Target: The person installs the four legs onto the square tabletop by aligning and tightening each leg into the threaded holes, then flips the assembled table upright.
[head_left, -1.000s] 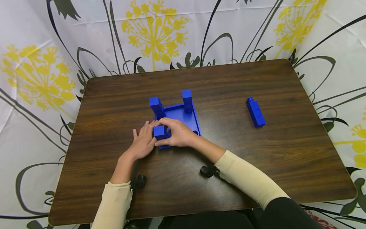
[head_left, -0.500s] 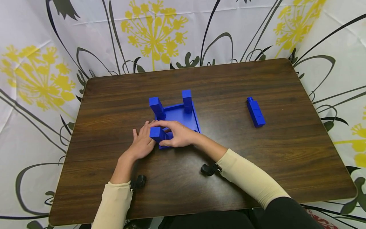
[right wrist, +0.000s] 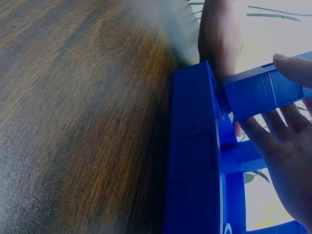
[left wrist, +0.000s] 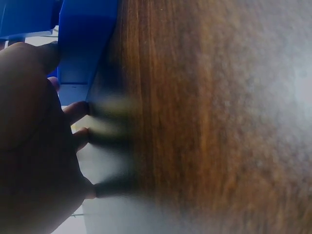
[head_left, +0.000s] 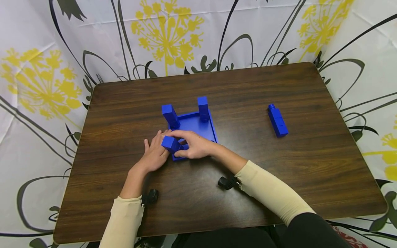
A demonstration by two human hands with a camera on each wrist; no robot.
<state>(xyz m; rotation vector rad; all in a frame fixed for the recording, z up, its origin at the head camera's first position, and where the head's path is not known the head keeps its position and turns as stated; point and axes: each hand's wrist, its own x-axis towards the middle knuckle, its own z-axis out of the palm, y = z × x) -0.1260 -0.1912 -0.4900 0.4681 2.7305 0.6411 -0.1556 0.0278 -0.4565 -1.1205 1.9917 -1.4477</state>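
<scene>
A shallow square blue tabletop piece (head_left: 200,127) with raised edges lies on the table. Two blue square legs stand at its far corners, the far-left leg (head_left: 170,115) and the far-right leg (head_left: 203,108). At the near-left corner my right hand (head_left: 196,145) grips another blue leg (head_left: 169,143) between thumb and fingers. That leg (right wrist: 253,92) stands over the corner, leaning a little in the right wrist view. My left hand (head_left: 154,155) lies with fingers extended against the piece's left side. In the left wrist view, its thumb touches the blue side wall (left wrist: 84,53).
A loose blue leg (head_left: 277,121) with a round peg at one end lies to the right on the brown wooden table (head_left: 248,179). A floral curtain (head_left: 192,34) hangs behind and at both sides. Small black cameras sit at both wrists.
The gripped leg's top has shifted slightly left and turned, and it now leans left. My right fingers have changed their hold around it. My left hand has stayed in place.
</scene>
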